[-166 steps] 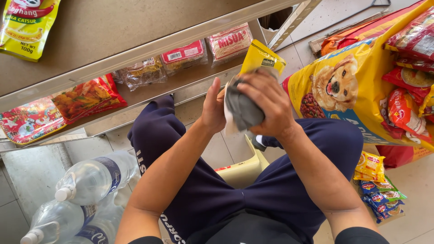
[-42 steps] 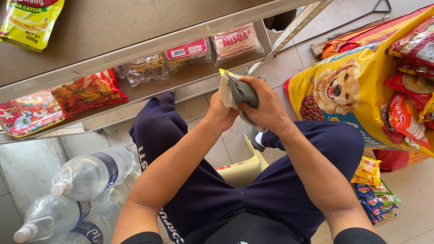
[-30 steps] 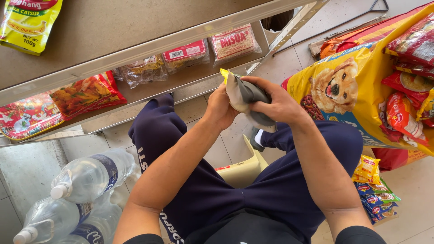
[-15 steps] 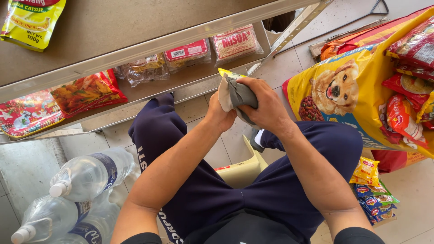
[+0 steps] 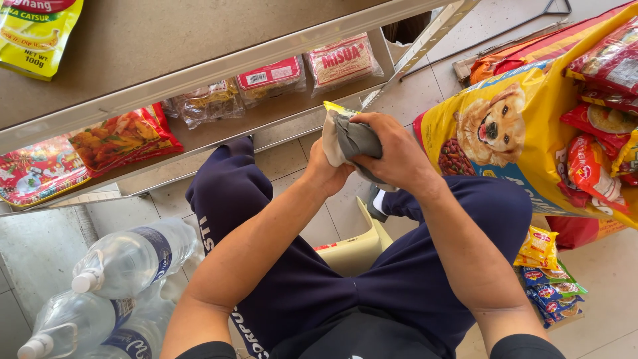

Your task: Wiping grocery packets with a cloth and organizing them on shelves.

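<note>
A metal shelf (image 5: 219, 66) is running across the upper left of the frame, with flat food packets (image 5: 272, 78) lying on its lower tier. A big yellow dog-food bag (image 5: 512, 133) is leaning at the right, with smaller red packets (image 5: 598, 166) piled against it. Water bottles (image 5: 126, 259) are lying at the lower left.

At the centre, the person is sitting low, and both hands are meeting over the knees. The right hand (image 5: 399, 156) is pressing a grey cloth (image 5: 355, 139) against a small packet (image 5: 330, 136), its fingers curled tightly around the cloth. The left hand (image 5: 325, 174) is supporting the packet from below; how its fingers are set I cannot tell, since the packet and cloth are hiding them.

The packet is probably slippery, and only its pale edge with a yellow corner is showing. Too hard a rub could be squeezing it out of the left hand onto the tiled floor (image 5: 332, 213), or crushing what is inside. The bunched cloth could also be slipping loose.
</note>
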